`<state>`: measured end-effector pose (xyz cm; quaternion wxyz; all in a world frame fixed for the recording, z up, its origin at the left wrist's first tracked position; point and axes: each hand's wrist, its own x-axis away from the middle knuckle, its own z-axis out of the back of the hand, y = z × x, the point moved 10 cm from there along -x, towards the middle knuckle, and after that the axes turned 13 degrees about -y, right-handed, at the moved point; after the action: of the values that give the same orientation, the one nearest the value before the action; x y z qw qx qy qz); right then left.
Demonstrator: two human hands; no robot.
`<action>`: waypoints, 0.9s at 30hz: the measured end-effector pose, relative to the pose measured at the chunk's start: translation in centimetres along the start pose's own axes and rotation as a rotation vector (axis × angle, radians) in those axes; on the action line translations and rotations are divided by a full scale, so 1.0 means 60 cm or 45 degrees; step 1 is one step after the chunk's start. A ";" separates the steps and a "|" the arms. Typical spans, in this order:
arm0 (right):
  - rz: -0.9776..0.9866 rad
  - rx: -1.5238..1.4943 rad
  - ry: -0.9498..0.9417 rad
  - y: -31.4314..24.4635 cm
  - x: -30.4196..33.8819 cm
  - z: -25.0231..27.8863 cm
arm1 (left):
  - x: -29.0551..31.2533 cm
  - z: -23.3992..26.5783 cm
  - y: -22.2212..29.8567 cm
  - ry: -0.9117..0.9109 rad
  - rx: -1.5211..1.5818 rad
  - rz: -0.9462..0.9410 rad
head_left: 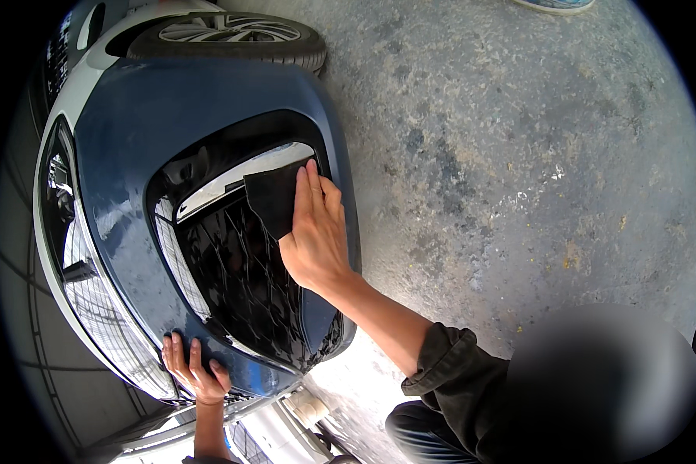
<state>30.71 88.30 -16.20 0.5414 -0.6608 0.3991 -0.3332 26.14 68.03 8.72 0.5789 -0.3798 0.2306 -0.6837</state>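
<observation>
A car's blue-grey bumper (209, 100) fills the left half of the view, with a glossy black grille (232, 247) and a bright trim strip (216, 185) around its opening. My right hand (317, 232) holds a black cloth (272, 193) against the bumper at the grille's right side. Its fingers are nearly straight and lie over the cloth's edge, and part of the cloth is hidden beneath them. At the lower left, my left hand (197, 375) rests on the blue-grey panel, fingers spread and nothing in them.
A spoked wheel (228, 31) with a black tyre is at the top. To the left is the headlight (93, 286). Rough grey concrete floor (518, 178) spreads to the right. A shoe (557, 5) shows at the top edge. A blurred round patch covers the lower right.
</observation>
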 end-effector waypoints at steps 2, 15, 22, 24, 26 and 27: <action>0.008 0.032 0.011 -0.002 -0.001 -0.002 | 0.001 -0.001 -0.002 0.010 0.006 0.004; 0.038 0.041 0.057 -0.002 0.016 -0.008 | 0.004 -0.004 -0.005 0.014 0.011 0.011; 0.074 0.128 -0.053 -0.004 0.090 -0.026 | 0.001 0.002 -0.004 0.006 0.007 0.010; 0.077 0.166 -0.013 -0.005 0.066 -0.020 | -0.006 0.005 -0.005 0.012 0.000 0.006; 0.083 0.129 0.058 -0.010 0.017 0.000 | -0.003 -0.002 -0.002 0.016 0.008 0.005; 0.072 0.098 0.064 -0.008 0.004 -0.004 | 0.006 -0.005 -0.003 0.007 0.016 0.013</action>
<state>30.69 88.01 -15.67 0.5654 -0.6194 0.4178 -0.3494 25.79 67.71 8.76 0.5841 -0.3732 0.2298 -0.6832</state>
